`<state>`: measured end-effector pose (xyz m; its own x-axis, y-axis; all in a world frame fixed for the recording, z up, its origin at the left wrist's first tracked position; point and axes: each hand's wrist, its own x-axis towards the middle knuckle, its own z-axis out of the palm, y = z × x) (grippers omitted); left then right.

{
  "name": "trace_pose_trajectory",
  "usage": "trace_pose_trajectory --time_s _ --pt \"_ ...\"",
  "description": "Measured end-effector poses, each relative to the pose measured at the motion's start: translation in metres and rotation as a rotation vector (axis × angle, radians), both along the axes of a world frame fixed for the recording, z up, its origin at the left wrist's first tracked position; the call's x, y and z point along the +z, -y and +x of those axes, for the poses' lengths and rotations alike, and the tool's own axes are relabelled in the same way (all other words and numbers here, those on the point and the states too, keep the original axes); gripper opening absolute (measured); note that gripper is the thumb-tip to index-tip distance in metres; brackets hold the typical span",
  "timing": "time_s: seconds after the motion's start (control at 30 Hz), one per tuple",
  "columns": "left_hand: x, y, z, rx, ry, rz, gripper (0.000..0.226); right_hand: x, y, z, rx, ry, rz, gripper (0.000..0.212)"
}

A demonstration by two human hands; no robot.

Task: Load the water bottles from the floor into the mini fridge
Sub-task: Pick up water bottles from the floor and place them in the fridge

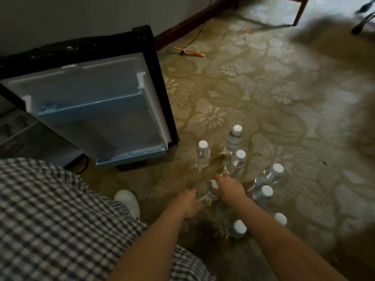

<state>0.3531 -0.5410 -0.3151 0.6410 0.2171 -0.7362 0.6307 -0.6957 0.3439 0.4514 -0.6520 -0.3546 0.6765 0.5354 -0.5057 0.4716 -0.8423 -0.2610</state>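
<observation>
Several clear water bottles with white caps stand on the patterned carpet, among them one (203, 155) nearest the fridge door and one (234, 138) farthest back. My right hand (229, 187) is closed over the neck and cap of a bottle (210, 194) in the middle of the group. My left hand (188, 203) lies against the lower side of that same bottle with curled fingers; I cannot tell whether it grips. The mini fridge (18, 128) stands at the left with its door (97, 118) swung wide open, showing bare door shelves.
My white shoe (127, 199) and checked clothing (50, 220) fill the lower left. An orange and yellow object (190, 51) and a thin cable lie near the skirting board. A wooden chair leg (300, 11) stands at the top right.
</observation>
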Motion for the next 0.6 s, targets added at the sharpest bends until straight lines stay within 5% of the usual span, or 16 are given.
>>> trace_pose_trajectory --time_s 0.2,0.6 --pt "0.000 -0.005 0.003 0.079 0.052 -0.072 0.073 0.003 0.001 0.005 -0.004 0.012 0.033 0.041" --pt "0.032 -0.020 0.001 0.317 0.447 -0.232 0.079 0.128 -0.020 0.006 0.015 0.041 0.594 0.026"
